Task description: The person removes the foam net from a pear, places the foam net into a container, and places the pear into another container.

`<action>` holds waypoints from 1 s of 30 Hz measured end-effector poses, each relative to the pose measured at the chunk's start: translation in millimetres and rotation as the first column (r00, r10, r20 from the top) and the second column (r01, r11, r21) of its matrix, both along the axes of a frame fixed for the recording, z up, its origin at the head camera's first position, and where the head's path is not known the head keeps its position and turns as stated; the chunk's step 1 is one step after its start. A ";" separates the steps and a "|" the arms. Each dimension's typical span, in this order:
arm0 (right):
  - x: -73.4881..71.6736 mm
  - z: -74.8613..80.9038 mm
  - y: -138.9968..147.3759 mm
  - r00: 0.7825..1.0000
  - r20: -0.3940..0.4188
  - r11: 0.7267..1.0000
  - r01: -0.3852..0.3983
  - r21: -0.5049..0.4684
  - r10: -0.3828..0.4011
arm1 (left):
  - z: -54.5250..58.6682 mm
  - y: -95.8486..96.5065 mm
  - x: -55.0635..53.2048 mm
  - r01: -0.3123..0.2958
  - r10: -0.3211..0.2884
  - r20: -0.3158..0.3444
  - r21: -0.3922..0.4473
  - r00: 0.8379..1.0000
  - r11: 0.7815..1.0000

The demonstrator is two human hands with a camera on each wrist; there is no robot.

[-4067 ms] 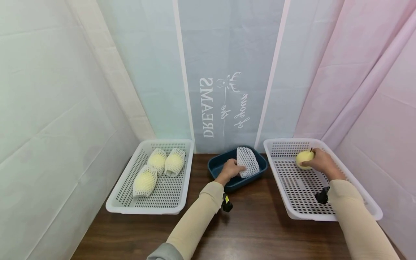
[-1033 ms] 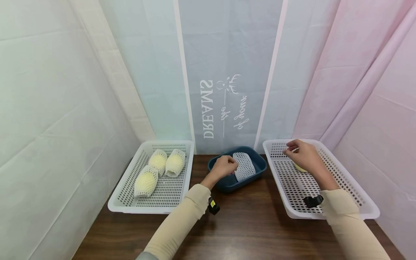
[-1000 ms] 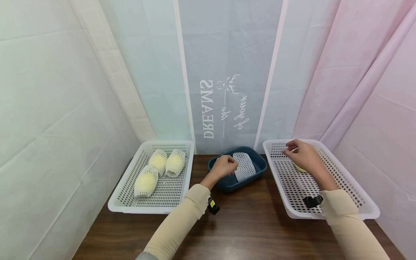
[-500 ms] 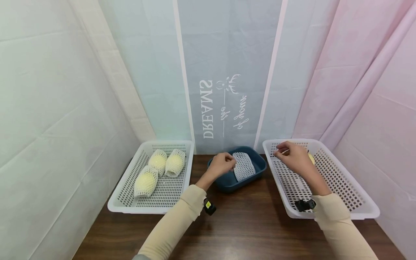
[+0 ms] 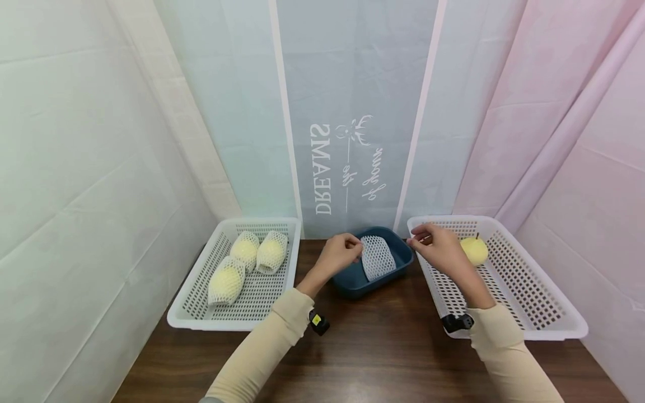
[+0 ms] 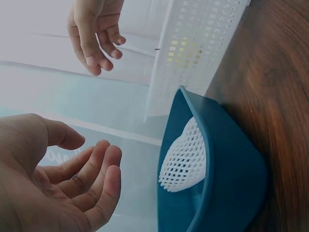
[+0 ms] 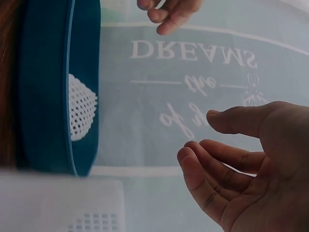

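My left hand (image 5: 336, 257) hovers over the left end of the dark blue basin (image 5: 359, 284), fingers loosely bent and holding nothing. Inside that basin lies a white foam net sleeve (image 5: 380, 260), just right of the left fingertips in the head view. My right hand (image 5: 442, 251) hangs above the left rim of the right white basket (image 5: 554, 324), its fingers relaxed and free of any object. A yellow pear (image 5: 475, 251) with its stem up sits in this basket, partly covered by the right hand. Both wrist views show a gap between thumb and fingers.
On the left stands another white basket (image 5: 232, 324) with three pears (image 5: 225, 283) in foam nets. All the containers rest on a brown wooden table (image 5: 383, 358). Behind them hangs a curtain (image 5: 353, 67) with printed lettering.
Earlier the right hand held the pear and the left gripped the net sleeve. Both are let go. The right hand has since moved left, uncovering the pear; the left has drifted slightly left.
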State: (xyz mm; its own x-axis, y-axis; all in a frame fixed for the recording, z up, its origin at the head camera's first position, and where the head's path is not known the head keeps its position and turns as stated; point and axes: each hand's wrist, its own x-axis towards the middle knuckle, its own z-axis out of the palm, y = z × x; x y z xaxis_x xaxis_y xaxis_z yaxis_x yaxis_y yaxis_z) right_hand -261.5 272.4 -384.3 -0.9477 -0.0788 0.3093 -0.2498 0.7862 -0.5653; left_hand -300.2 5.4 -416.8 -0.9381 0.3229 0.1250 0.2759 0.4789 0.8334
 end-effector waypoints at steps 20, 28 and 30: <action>-5.6 -18.7 -51.5 0.998 0.041 0.997 -0.046 -0.067 0.049 | 1.9 -24.6 1.1 -0.030 0.030 -0.005 0.058 1.000 0.998; -5.7 -25.8 -68.3 0.997 0.031 0.995 -0.073 -0.072 0.075 | 1.2 -32.8 -0.2 -0.049 0.049 0.000 0.063 0.999 0.997; -5.5 -27.6 -71.6 0.996 0.025 0.993 -0.082 -0.080 0.085 | 1.2 -34.8 -0.6 -0.056 0.056 -0.001 0.063 0.998 0.996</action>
State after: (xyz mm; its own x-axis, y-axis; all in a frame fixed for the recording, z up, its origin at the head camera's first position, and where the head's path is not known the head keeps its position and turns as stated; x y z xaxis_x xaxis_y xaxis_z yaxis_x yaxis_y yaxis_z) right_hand -267.0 200.8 -411.9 -0.9473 -0.1346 0.2908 -0.2958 0.7161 -0.6322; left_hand -300.8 -29.3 -415.6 -0.9540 0.2617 0.1463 0.2529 0.4403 0.8615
